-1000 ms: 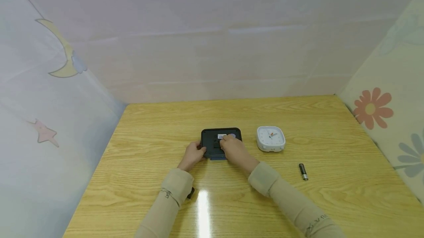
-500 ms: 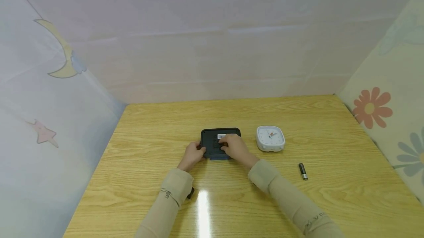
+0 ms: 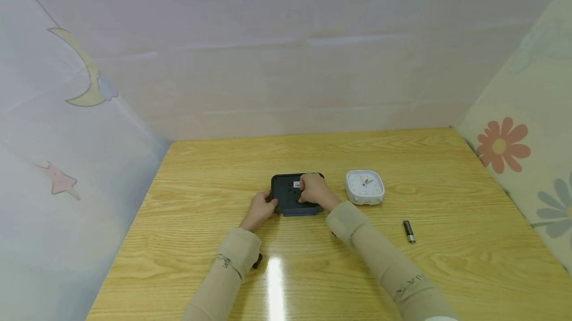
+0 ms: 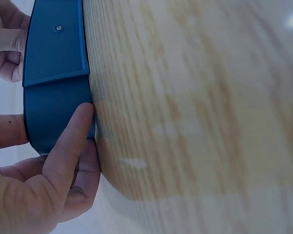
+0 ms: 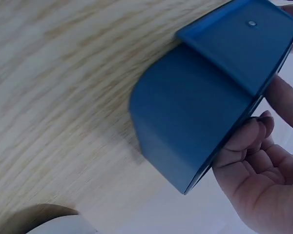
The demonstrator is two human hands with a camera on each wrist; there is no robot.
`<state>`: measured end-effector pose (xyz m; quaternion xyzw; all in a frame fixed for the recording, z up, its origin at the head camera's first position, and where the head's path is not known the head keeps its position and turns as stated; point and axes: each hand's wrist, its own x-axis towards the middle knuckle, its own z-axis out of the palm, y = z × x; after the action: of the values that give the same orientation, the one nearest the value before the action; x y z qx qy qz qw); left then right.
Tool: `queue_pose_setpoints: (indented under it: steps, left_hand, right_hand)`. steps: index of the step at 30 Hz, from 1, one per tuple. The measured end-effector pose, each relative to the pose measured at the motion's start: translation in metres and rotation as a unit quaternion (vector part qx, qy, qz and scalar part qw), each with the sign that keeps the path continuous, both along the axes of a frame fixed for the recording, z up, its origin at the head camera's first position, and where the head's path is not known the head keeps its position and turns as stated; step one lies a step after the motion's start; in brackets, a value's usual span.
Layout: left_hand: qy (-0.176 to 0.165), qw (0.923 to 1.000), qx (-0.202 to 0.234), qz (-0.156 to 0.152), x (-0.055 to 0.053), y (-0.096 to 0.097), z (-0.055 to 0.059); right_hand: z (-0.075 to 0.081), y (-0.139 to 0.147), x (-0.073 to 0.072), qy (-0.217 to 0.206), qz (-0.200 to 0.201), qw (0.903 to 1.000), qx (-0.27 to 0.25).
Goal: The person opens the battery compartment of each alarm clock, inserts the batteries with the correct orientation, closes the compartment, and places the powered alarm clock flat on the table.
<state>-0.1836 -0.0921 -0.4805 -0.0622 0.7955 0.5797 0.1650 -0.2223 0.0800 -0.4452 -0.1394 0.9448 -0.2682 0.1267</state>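
Left arm (image 3: 223,271) and right arm (image 3: 389,271) both stretch forward, angling in toward each other! The left hand (image 3: 259,208) grips, index finger long, thumb set apart from it, the other fingers bent. And here's the right hand (image 3: 314,189), just beside its partner: fingers curled toward the palm, thumb poking out straight!

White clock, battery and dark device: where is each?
White clock (image 3: 365,183), head view: middle of its dial.
Battery (image 3: 408,230), head view: its dark casing.
Dark device (image 3: 283,195), head view: uncovered part of its upward-facing panel.
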Motion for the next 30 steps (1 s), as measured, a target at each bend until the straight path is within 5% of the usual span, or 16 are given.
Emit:
queue_pose_setpoints:
  steps: [23, 30]
  left_hand:
    - [-0.003, 1.0000, -0.003, 0.000, 0.001, 0.001, 0.001]
    - [-0.001, 1.0000, -0.001, 0.001, 0.001, 0.001, 0.002]
  right_hand:
    - [-0.005, 0.012, 0.012, 0.043, 0.023, 0.9971, -0.058]
    - [-0.003, 0.021, 0.017, 0.033, 0.001, 0.9950, -0.094]
